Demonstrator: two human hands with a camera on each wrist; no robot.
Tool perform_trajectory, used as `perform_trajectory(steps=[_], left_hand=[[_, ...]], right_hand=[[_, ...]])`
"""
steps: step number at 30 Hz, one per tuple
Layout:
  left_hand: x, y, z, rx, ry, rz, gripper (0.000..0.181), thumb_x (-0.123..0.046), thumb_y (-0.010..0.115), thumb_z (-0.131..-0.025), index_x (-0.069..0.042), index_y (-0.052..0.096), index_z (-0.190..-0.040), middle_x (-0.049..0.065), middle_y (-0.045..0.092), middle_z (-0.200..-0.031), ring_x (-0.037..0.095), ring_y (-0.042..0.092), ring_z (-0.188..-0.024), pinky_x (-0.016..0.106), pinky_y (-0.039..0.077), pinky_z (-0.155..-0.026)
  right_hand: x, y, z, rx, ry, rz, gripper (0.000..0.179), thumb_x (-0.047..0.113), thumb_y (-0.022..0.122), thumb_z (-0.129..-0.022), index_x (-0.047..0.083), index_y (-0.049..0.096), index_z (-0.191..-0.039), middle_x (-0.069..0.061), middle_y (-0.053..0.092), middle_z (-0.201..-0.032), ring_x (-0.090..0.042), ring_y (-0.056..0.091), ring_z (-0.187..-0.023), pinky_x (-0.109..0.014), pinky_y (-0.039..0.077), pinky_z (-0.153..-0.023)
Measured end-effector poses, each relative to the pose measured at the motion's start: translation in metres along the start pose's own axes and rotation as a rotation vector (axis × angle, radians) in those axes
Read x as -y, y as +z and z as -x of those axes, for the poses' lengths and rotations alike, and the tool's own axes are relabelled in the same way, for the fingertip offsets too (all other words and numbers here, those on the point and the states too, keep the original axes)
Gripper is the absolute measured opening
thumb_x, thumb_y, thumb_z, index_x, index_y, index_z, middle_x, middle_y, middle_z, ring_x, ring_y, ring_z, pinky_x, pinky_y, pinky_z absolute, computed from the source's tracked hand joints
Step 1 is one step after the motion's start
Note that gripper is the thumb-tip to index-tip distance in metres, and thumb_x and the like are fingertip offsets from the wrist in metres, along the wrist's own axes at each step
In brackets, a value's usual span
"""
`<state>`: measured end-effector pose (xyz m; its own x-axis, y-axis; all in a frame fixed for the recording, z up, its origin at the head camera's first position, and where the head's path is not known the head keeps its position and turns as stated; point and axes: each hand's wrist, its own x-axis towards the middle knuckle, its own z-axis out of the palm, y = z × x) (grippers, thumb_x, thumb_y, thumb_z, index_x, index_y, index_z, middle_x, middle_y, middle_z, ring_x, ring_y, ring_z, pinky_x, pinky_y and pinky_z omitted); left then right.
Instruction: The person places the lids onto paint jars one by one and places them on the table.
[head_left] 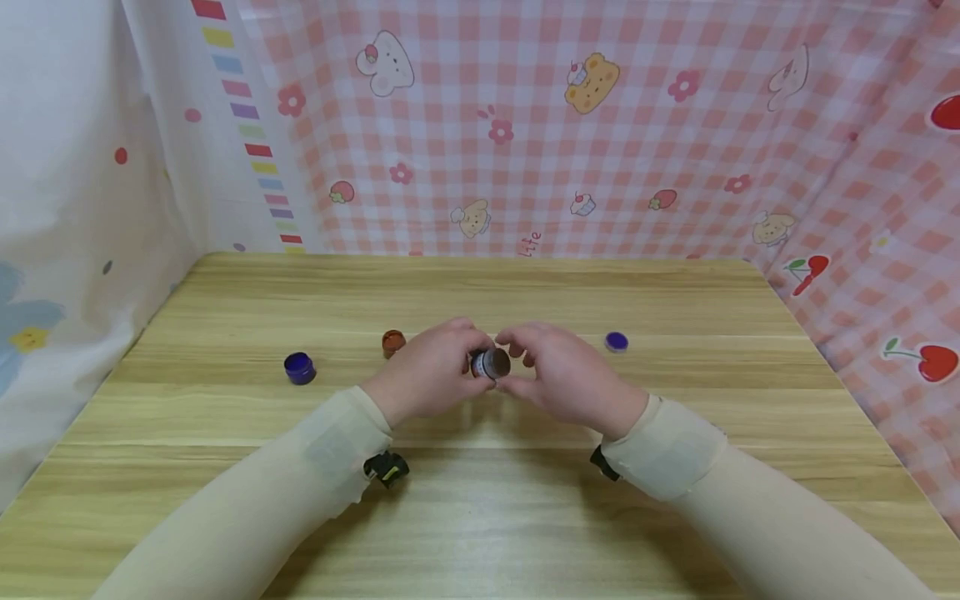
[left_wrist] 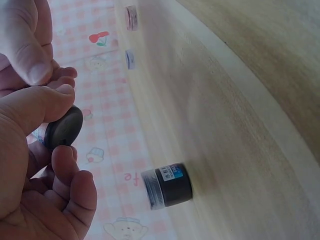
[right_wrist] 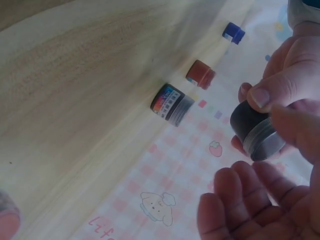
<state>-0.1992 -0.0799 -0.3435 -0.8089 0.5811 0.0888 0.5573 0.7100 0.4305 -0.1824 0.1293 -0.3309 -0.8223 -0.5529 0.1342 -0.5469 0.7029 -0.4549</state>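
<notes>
My left hand [head_left: 431, 367] holds a small dark paint jar [right_wrist: 250, 119] between thumb and fingers, tilted so its clear lid [head_left: 497, 363] faces the right hand. My right hand [head_left: 558, 367] is close at the lid end, its fingers loosely bent and spread with a gap around the lid. In the right wrist view its thumb overlaps the jar's rim. Seen in the left wrist view, the jar's dark round base [left_wrist: 65, 127] shows between the left thumb and fingers. Another black jar [left_wrist: 175, 185] with a clear lid stands on the table, hidden in the head view.
On the wooden table [head_left: 480, 517], an orange-brown jar [head_left: 393, 342] and a purple-blue jar [head_left: 300, 368] stand uncapped to the left. A purple lid [head_left: 617, 342] lies at the right. A reddish lid [left_wrist: 131, 18] shows in the left wrist view. Patterned cloth [head_left: 480, 125] hangs behind.
</notes>
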Motion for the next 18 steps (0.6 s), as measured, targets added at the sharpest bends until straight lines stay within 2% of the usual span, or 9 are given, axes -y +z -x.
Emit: perform_trajectory(steps=[3, 7, 11, 18], left_hand=[[-0.0004, -0.0003, -0.0001, -0.004, 0.006, -0.004, 0.027, -0.031, 0.077, -0.096, -0.013, 0.075, -0.116, -0.001, 0.062, -0.100, 0.014, 0.055, -0.085, 0.029, 0.050, -0.074], [-0.0008, -0.0005, -0.0001, 0.009, -0.002, 0.003, 0.026, -0.033, 0.077, -0.097, -0.014, 0.075, -0.114, -0.002, 0.061, -0.099, 0.013, 0.055, -0.085, 0.028, 0.049, -0.073], [-0.0006, -0.0002, 0.0001, 0.020, -0.008, 0.006, 0.024, -0.032, 0.077, -0.097, -0.014, 0.075, -0.112, -0.001, 0.060, -0.099, 0.013, 0.054, -0.084, 0.028, 0.048, -0.072], [0.0004, -0.0002, 0.0003, 0.007, -0.004, -0.004, 0.025, -0.029, 0.077, -0.096, -0.013, 0.075, -0.116, -0.002, 0.062, -0.102, 0.013, 0.055, -0.084, 0.028, 0.049, -0.074]], right_hand=[[0.0004, 0.0002, 0.0002, -0.010, -0.025, 0.005, 0.030, 0.018, 0.082, -0.093, 0.009, 0.071, -0.119, -0.004, 0.074, -0.112, -0.020, 0.067, -0.096, -0.035, 0.057, -0.085], [0.0021, -0.0001, 0.0004, -0.006, -0.016, 0.016, 0.022, 0.022, 0.081, -0.095, 0.010, 0.073, -0.112, -0.002, 0.071, -0.103, -0.020, 0.065, -0.093, -0.036, 0.056, -0.083], [0.0024, -0.0001, 0.0000, 0.007, 0.001, 0.018, 0.022, 0.025, 0.080, -0.096, 0.009, 0.073, -0.110, -0.001, 0.069, -0.097, -0.023, 0.065, -0.090, -0.035, 0.054, -0.080], [0.0009, 0.0013, -0.0003, -0.002, -0.009, 0.011, 0.030, 0.021, 0.082, -0.093, 0.009, 0.072, -0.119, -0.003, 0.074, -0.112, -0.019, 0.067, -0.094, -0.035, 0.058, -0.084]])
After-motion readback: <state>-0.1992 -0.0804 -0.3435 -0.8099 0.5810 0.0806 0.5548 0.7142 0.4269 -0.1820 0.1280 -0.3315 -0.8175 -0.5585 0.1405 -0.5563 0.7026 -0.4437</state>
